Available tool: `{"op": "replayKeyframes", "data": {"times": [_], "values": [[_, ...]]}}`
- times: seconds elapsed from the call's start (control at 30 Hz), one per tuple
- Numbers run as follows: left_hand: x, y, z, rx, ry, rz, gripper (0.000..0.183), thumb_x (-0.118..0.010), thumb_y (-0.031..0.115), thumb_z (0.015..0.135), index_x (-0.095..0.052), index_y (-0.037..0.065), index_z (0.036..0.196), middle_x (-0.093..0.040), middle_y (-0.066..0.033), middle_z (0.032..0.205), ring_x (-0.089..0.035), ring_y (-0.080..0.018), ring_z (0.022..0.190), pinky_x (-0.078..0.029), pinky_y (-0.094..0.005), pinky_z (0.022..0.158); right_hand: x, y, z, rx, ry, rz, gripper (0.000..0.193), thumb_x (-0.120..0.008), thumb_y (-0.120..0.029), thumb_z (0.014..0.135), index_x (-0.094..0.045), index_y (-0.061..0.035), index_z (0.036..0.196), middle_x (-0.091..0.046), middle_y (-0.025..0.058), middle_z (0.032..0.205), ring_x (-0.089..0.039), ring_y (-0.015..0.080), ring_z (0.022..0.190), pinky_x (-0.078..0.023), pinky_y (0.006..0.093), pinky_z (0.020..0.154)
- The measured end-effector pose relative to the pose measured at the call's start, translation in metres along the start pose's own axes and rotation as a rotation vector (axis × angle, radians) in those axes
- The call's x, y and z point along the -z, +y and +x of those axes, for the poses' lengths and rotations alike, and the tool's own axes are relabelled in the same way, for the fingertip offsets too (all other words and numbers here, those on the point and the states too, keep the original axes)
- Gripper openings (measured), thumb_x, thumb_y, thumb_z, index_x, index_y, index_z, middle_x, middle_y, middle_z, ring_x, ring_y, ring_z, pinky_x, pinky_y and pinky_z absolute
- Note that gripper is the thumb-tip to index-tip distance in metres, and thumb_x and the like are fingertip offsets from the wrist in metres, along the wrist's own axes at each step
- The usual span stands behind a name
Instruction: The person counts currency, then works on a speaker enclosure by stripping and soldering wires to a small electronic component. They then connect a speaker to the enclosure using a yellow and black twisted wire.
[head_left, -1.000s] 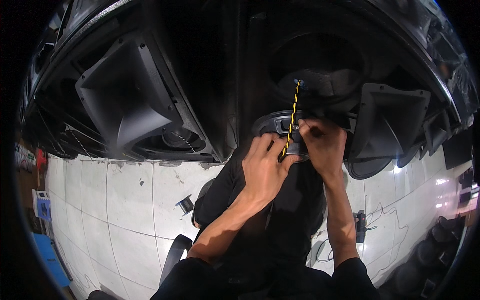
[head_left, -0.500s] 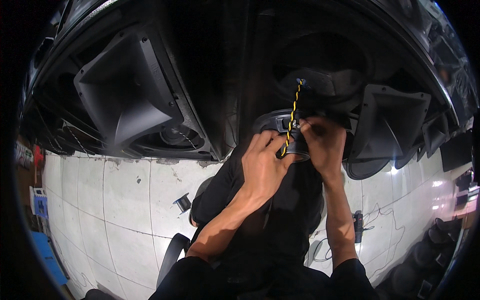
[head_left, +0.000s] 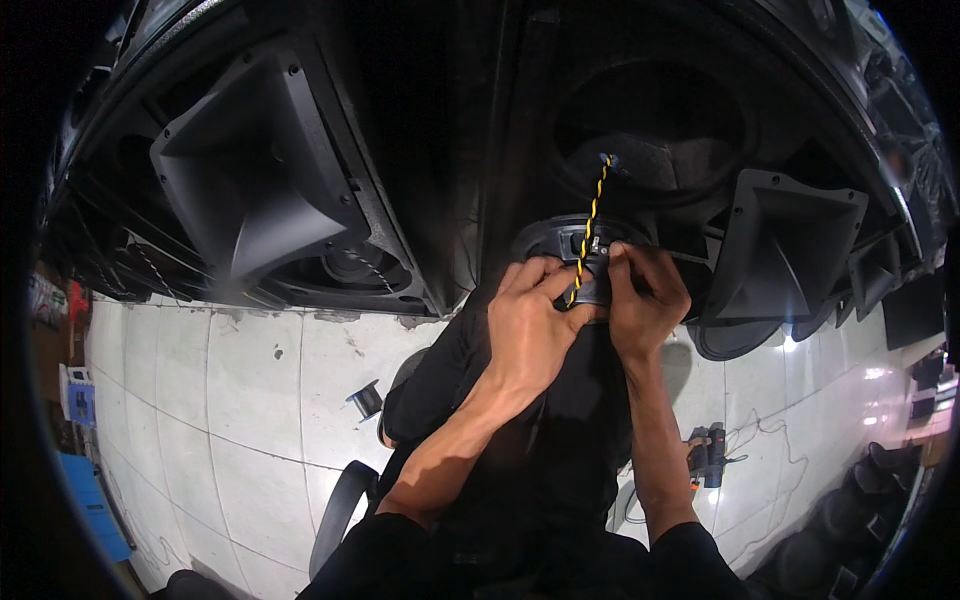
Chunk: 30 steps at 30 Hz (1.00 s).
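A black round speaker driver (head_left: 552, 237) rests over my lap, tilted, with a small metal terminal (head_left: 596, 244) on its side. My left hand (head_left: 530, 318) is closed around the driver's near left part, its thumb low by the magnet. A yellow and black twisted wire (head_left: 592, 215) comes down from the cabinet opening (head_left: 655, 120) and ends between that hand's thumb and forefinger. Beside the terminal my right hand (head_left: 645, 305) has its fingers bent and their tips pressed together. Whatever those tips pinch is too small or hidden to make out.
Large black speaker cabinets stand ahead, with a horn (head_left: 250, 160) at left and another horn (head_left: 785, 245) at right. On the tiled floor (head_left: 250, 390) lie a wire spool (head_left: 368, 401) and a dark power tool (head_left: 712, 455). A blue case (head_left: 92, 505) is at far left.
My right hand has drawn back a little, and its fingers are now more bent beside the terminal. My left hand keeps its hold. The whole view has shifted slightly.
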<state>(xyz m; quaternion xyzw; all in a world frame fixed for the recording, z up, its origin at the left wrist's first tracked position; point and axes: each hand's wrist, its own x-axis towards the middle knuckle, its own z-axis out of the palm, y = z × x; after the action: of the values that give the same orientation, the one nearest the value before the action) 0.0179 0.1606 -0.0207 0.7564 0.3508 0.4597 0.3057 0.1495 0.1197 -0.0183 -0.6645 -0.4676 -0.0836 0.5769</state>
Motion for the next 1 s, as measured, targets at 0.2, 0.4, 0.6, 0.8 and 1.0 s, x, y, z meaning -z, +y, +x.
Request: {"op": "replayKeyframes", "data": {"times": [0.2,0.4,0.6,0.8,1.0], "values": [[0.002,0.003,0.002,0.02,-0.009,-0.021,0.037,-0.087,0.005,0.061,-0.076,0.003,0.096,-0.069,-0.0104,0.097,-0.064,-0.029,0.09,-0.053,-0.0379,0.081,0.008,-0.015,0.007,-0.062,-0.058,-0.135,0.016,-0.077,-0.007,0.086,-0.075,0.0005,0.1,-0.069,0.0131,0.084,-0.066,0.0222,0.07,-0.051,0.0328,0.066],[0.0,0.003,0.0,0.005,0.007,-0.019,0.038,-0.089,0.005,0.06,-0.075,0.003,0.096,-0.068,-0.0097,0.096,-0.063,-0.0294,0.089,-0.052,-0.0387,0.079,0.009,-0.024,0.031,0.154,-0.274,-0.22,0.015,-0.077,-0.011,0.084,-0.074,-0.0033,0.096,-0.066,0.0117,0.09,-0.067,0.0305,0.077,-0.053,0.0393,0.068],[-0.002,-0.001,0.0,-0.002,0.024,-0.034,0.037,-0.086,0.003,0.061,-0.075,0.003,0.096,-0.068,-0.0108,0.097,-0.063,-0.0308,0.089,-0.053,-0.0388,0.08,0.008,-0.028,0.036,0.168,-0.349,-0.332,0.008,-0.072,-0.011,0.087,-0.071,-0.0032,0.09,-0.064,0.0109,0.091,-0.066,0.0316,0.085,-0.053,0.0422,0.071],[0.0,-0.002,0.001,-0.006,0.002,-0.045,0.036,-0.084,0.001,0.061,-0.075,0.003,0.096,-0.068,-0.0114,0.096,-0.064,-0.0307,0.09,-0.054,-0.0387,0.079,0.001,-0.021,0.027,0.171,-0.323,-0.294,0.009,-0.069,-0.008,0.088,-0.065,-0.0025,0.094,-0.059,0.0141,0.098,-0.062,0.0348,0.091,-0.052,0.0444,0.075],[0.002,0.0,0.002,-0.002,-0.014,-0.047,0.035,-0.086,0.004,0.063,-0.075,0.003,0.096,-0.068,-0.0112,0.095,-0.065,-0.0304,0.09,-0.054,-0.0385,0.079,0.001,-0.014,0.028,0.228,-0.367,-0.25,0.008,-0.064,-0.006,0.093,-0.062,0.0,0.097,-0.057,0.0161,0.101,-0.061,0.0366,0.094,-0.05,0.0452,0.079]]}}
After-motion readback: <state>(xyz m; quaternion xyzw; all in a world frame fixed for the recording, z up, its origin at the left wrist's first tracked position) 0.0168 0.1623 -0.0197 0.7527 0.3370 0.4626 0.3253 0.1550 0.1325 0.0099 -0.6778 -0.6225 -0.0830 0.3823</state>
